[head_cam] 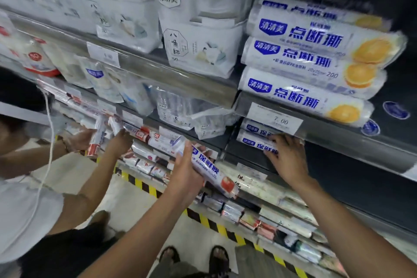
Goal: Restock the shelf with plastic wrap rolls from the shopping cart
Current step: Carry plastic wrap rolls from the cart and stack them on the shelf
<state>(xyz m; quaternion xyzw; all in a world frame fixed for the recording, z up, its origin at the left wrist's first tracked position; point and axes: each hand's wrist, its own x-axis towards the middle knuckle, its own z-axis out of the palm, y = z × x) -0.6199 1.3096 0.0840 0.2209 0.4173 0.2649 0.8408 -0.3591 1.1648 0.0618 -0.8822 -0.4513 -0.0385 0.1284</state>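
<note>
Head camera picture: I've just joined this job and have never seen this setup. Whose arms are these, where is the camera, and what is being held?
There is no machine here. The camera sits on a person's head and looks forward and down, so the two arms coming up from the bottom edge are that person's own. The left hand grips a plastic wrap roll with blue lettering. The right hand touches the rolls already on the shelf, just under the price tag; whether it grips one is unclear. On the shelf above, rolls with orange pictures lie stacked. At the left, a second person holds red-and-white rolls.
</note>
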